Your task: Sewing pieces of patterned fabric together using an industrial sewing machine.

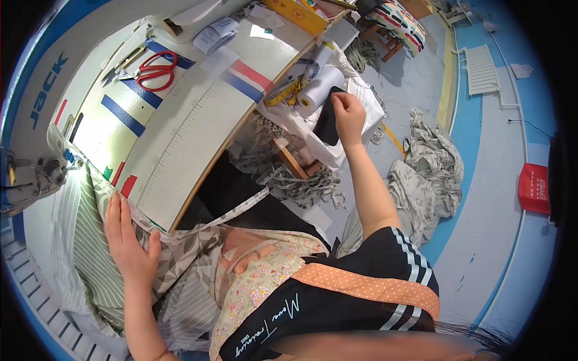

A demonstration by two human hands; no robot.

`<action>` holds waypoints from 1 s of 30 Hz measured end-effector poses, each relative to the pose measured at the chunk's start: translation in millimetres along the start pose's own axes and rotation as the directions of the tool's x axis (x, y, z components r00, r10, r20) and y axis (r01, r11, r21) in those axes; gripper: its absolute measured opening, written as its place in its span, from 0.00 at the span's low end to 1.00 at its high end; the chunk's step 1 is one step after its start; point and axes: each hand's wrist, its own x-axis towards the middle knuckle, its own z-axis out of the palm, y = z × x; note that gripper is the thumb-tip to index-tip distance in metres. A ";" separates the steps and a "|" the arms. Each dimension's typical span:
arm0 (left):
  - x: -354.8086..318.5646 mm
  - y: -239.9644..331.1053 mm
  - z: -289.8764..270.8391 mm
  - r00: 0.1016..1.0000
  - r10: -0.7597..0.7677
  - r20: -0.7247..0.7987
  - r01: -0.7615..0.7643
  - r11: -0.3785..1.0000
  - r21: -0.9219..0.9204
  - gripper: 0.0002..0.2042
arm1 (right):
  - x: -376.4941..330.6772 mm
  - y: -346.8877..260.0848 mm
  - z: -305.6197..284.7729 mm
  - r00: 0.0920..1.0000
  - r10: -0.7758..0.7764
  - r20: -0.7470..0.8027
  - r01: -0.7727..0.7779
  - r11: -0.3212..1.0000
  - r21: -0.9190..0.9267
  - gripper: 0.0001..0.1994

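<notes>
Both hands are busy: the left hand (129, 240) lies flat and open on the striped fabric (78, 253) spread over the tabletop (180, 138) by the sewing machine (36, 108), while the right hand (348, 111) reaches out to the side, fingers pinched on a black piece of cloth (328, 123) in a white bin (337, 147). As I judge it, sewing is paused midway; the black piece is not yet at the machine. White thread cone (319, 90) and red scissors (155, 71) lie untouched.

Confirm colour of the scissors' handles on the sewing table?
Red handles on the scissors, seen clearly in the head view, lying on the sewing table.
</notes>
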 end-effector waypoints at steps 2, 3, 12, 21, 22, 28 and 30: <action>-0.9 -1.6 0.0 1.000 0.017 0.003 -0.017 1.000 0.006 0.35 | 16.4 -48.3 -9.1 0.996 -0.087 -0.003 0.088 0.996 0.014 0.05; -1.1 -2.5 0.2 1.000 0.017 -0.001 -0.017 1.000 0.013 0.35 | 25.9 -71.7 -9.1 0.985 -0.175 -0.004 0.175 0.984 0.026 0.05; -3.4 -4.6 1.0 1.000 0.030 -0.011 -0.030 1.000 0.003 0.37 | 115.2 -154.1 16.1 0.847 -0.524 -0.090 0.532 0.841 0.105 0.04; -2.9 -0.6 -4.2 1.000 0.011 0.021 -0.010 1.000 -0.028 0.37 | 219.3 -131.4 14.9 0.769 -0.590 0.245 0.638 0.726 -0.256 0.04; -1.8 -0.1 -4.2 1.000 0.010 0.027 -0.009 1.000 -0.025 0.37 | 225.2 -129.4 13.1 0.745 -0.573 0.341 0.662 0.694 -0.282 0.04; -0.2 2.5 -7.2 0.999 0.000 0.048 0.000 1.000 -0.007 0.36 | 244.4 -128.8 26.6 0.653 -0.618 0.438 0.750 0.610 -0.257 0.05; 1.2 4.1 -8.8 0.997 -0.023 0.075 0.024 1.000 -0.010 0.35 | 246.0 -130.5 33.2 0.655 -0.590 0.472 0.744 0.613 -0.265 0.05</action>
